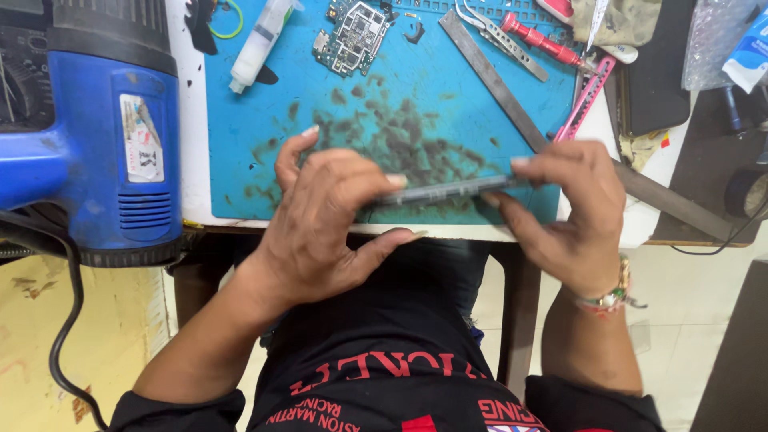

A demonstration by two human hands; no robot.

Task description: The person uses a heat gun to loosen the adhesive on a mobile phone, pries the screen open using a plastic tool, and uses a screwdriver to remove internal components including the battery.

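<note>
1. At the bench's left edge stands a blue heat gun (112,136).
2. Left hand (320,232) fingers grip the phone (448,190) edge-on above the blue mat (448,104).
3. Right hand (572,208) fingers pinch its other end.
4. A circuit board (354,36) lies behind.

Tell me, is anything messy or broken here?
Yes. The blue mat is smeared with dark grimy blotches in the middle. A bare circuit board lies loose at its top. Both hands, left hand and right hand, hold a thin grey device edge-on.
</note>
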